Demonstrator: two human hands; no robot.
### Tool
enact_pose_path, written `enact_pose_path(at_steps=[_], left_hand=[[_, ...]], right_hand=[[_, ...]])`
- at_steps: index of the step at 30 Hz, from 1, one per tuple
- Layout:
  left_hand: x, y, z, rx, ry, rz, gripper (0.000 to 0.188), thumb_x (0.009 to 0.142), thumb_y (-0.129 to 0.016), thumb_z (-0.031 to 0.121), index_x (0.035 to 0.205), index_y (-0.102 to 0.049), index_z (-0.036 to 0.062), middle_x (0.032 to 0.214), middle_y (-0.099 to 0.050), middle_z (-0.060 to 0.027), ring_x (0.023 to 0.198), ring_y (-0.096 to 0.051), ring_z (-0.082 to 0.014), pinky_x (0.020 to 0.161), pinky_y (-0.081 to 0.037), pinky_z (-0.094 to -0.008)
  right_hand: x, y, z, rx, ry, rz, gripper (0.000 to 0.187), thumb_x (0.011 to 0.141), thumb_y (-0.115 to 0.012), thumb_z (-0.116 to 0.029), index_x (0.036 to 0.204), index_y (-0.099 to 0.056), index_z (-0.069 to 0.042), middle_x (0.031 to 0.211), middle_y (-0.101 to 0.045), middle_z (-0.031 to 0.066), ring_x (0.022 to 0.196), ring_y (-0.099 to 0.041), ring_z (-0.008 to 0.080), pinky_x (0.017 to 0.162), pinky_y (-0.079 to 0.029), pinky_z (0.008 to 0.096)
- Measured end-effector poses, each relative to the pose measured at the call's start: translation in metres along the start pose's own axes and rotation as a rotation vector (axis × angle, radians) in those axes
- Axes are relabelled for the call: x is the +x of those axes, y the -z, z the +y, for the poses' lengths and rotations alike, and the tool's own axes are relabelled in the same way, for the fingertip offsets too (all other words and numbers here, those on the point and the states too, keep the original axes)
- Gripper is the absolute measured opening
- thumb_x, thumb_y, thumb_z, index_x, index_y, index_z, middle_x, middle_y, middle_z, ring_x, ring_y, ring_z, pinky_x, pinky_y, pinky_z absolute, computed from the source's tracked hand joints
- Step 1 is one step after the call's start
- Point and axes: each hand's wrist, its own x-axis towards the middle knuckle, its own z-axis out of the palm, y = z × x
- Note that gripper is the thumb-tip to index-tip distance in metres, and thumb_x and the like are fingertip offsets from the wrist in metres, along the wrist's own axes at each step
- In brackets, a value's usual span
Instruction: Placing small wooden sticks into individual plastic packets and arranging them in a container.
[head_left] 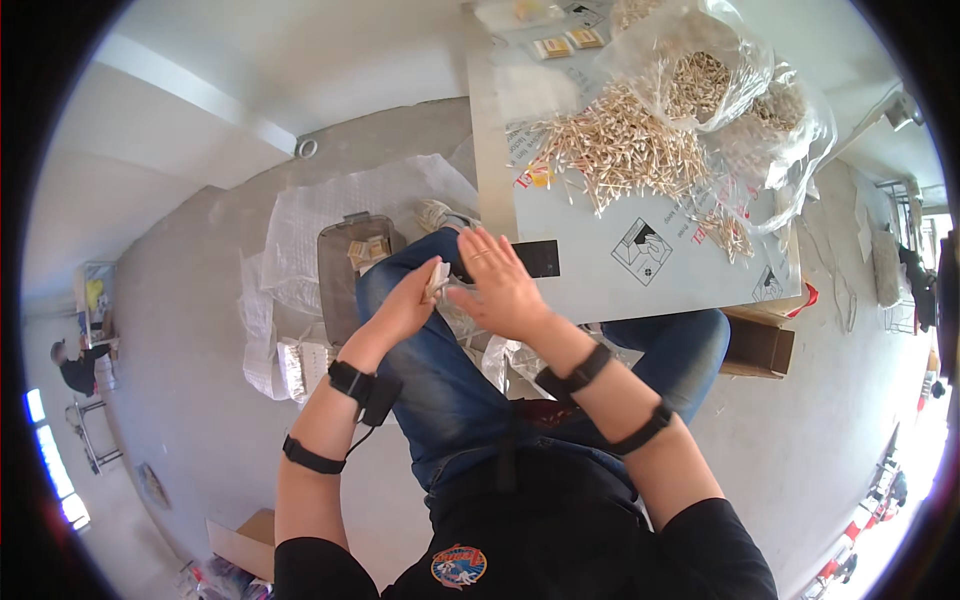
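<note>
Above my lap, my left hand is closed around a small white bundle; its kind is too small to make out. Facing it is my right hand, fingers stretched out and nearly flat, its heel close to the bundle. Just beyond the right hand, a dark phone-like slab lies at the table's near left corner. A loose heap of cotton swabs with wooden sticks is spread on the table. More swabs fill a clear plastic bag behind the heap.
Left of my knee stands a translucent grey bin with a few small packs inside. Bubble wrap covers the floor behind it. An open cardboard box sits under the table's right side. A person is far off left.
</note>
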Motion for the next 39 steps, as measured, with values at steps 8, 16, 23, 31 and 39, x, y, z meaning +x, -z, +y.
enact_pose_path(at_steps=[8, 16, 23, 31, 39], left_hand=[[-0.03, -0.018, 0.119, -1.631, 0.183, -0.598, 0.067, 0.087, -0.065, -0.003, 0.147, -0.036, 0.0006, 0.104, -0.061, -0.0027, 0.098, -0.061, -0.0145, 0.092, -0.048, -0.0295], [-0.028, -0.06, 0.17, -1.775, 0.113, -0.829, 0.053, 0.086, -0.067, -0.001, 0.136, -0.048, -0.0005, 0.105, -0.061, -0.0058, 0.099, -0.062, -0.0174, 0.092, -0.049, -0.032], [-0.033, -0.067, 0.176, -1.783, 0.091, -0.835, 0.026, 0.084, -0.071, 0.002, 0.109, -0.064, 0.0014, 0.103, -0.063, -0.0064, 0.099, -0.063, -0.0188, 0.091, -0.05, -0.0331], [-0.039, -0.061, 0.171, -1.726, 0.135, -0.762, 0.026, 0.081, -0.073, 0.003, 0.106, -0.064, 0.0019, 0.099, -0.065, -0.0065, 0.095, -0.065, -0.0201, 0.087, -0.053, -0.0335], [-0.038, -0.053, 0.167, -1.691, 0.222, -0.75, 0.024, 0.083, -0.073, 0.005, 0.105, -0.065, 0.0014, 0.096, -0.067, -0.0083, 0.094, -0.067, -0.0229, 0.085, -0.055, -0.0343]], right_hand=[[-0.054, 0.145, 0.009, 1.006, 0.001, -0.125, 0.063, 0.105, -0.033, -0.048, 0.142, -0.047, 0.001, 0.147, -0.046, 0.0162, 0.144, -0.032, 0.0295, 0.116, -0.025, 0.0424], [-0.091, 0.179, 0.023, 0.972, 0.148, -0.283, 0.068, 0.103, -0.027, -0.056, 0.144, -0.047, -0.006, 0.148, -0.044, 0.0197, 0.143, -0.033, 0.0339, 0.116, -0.027, 0.0431], [-0.106, 0.165, 0.021, 1.015, 0.186, -0.239, 0.066, 0.105, -0.025, -0.051, 0.145, -0.044, -0.002, 0.139, -0.053, 0.0215, 0.139, -0.04, 0.0317, 0.12, -0.015, 0.0452], [-0.11, 0.153, 0.017, 0.981, 0.197, -0.293, 0.06, 0.107, -0.023, -0.044, 0.146, -0.043, -0.003, 0.133, -0.057, 0.0217, 0.141, -0.038, 0.0298, 0.121, -0.013, 0.0459], [-0.107, 0.152, 0.013, 0.963, 0.155, -0.359, 0.068, 0.104, -0.027, -0.051, 0.143, -0.045, 0.002, 0.147, -0.046, 0.0197, 0.148, -0.018, 0.0366, 0.119, -0.011, 0.049]])
